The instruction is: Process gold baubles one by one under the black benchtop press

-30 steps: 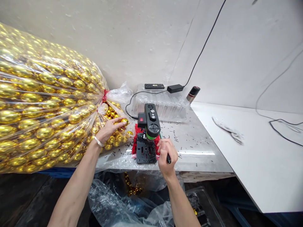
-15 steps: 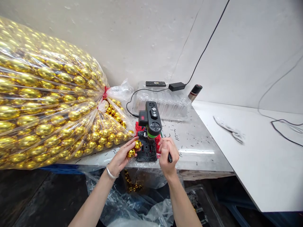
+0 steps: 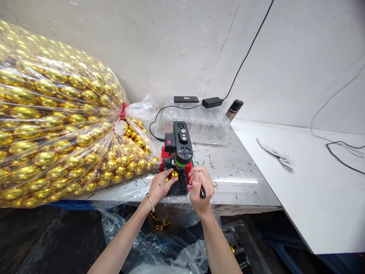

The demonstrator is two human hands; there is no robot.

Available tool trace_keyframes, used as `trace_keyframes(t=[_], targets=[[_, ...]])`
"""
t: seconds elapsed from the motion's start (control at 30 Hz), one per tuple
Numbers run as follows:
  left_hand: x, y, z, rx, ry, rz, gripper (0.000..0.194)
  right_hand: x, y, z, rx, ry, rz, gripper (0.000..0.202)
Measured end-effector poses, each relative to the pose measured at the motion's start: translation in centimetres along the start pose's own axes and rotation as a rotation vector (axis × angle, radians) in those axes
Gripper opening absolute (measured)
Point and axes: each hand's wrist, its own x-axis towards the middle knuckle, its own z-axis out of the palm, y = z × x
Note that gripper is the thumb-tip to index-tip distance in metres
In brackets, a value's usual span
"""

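While a clear bag (image 3: 48, 152) of gold balls fills the left side, its neck gathered by a red tie (image 3: 123, 111), smaller gold balls (image 3: 125, 167) lie in plastic just beside it, towards the machine. Right of them, the left hand (image 3: 159, 186), a bracelet (image 3: 151, 202) at its wrist, is closed in a pinch on a ball (image 3: 174, 174) over the dark base (image 3: 180, 187). Another ball (image 3: 167, 179) shows partly behind its fingers.

The step in hand looks like placing: the pinched ball sits just below the head of the machine (image 3: 184, 142), though whether it touches is hidden. That calls for a steady pinch, the ball lined up under the head, and fingertips kept out of the way before any pull on the handle.

Beneath the base lies a red mat (image 3: 166, 153); behind the machine is a clear box (image 3: 196, 127). The right hand (image 3: 201, 186) is wrapped around the black-tipped handle (image 3: 202, 192), apart from the left, with the ball between them. Further right, a bottle (image 3: 234, 110) leans behind the metal table (image 3: 236, 171), and a pale cloth (image 3: 276, 155) lies on the white board (image 3: 299, 194).
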Motion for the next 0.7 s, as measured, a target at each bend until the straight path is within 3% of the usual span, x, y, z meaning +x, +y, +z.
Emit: trace_keyframes(t=[0.43,0.7], targets=[[0.2,-0.2,1.3,0.226,0.074,0.151,0.034,-0.3,0.2,-0.1,-0.035,-0.015,-0.008,0.027],[0.2,-0.4,1.2,0.187,0.033,0.117,0.036,-1.3,0.8,0.2,-0.011,-0.001,0.001,0.026]])
